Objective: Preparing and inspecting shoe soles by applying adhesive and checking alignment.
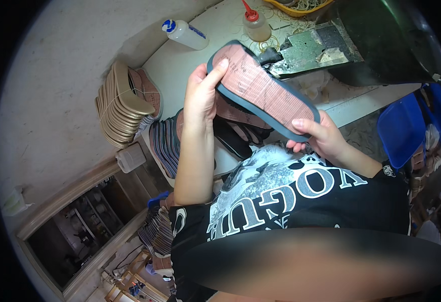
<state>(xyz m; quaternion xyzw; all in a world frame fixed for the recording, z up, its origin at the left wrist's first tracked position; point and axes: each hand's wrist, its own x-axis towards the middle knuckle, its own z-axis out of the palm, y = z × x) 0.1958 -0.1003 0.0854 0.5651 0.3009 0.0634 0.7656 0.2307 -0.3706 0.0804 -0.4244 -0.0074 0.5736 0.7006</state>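
A shoe sole [263, 85] with a pink ribbed face and a dark blue-grey rim is held up above the table. My left hand [203, 93] grips its far left end, the thumb lying on the pink face. Around the near right end, my right hand [323, 136] closes with its thumb on top and fingers beneath. Dark pen-like marks show on the pink face. Below the held piece, more dark and pink soles [233, 141] lie on the table, partly hidden by it and by my left arm.
Stacked striped soles [164, 143] and a tied bundle of gold soles [122, 108] stand at the left. Farther back are a white bottle [185, 35], a red-nozzled squeeze bottle [256, 27] and a yellow basket [308, 10]. A worn metal plate [306, 53] adjoins a dark machine [391, 40].
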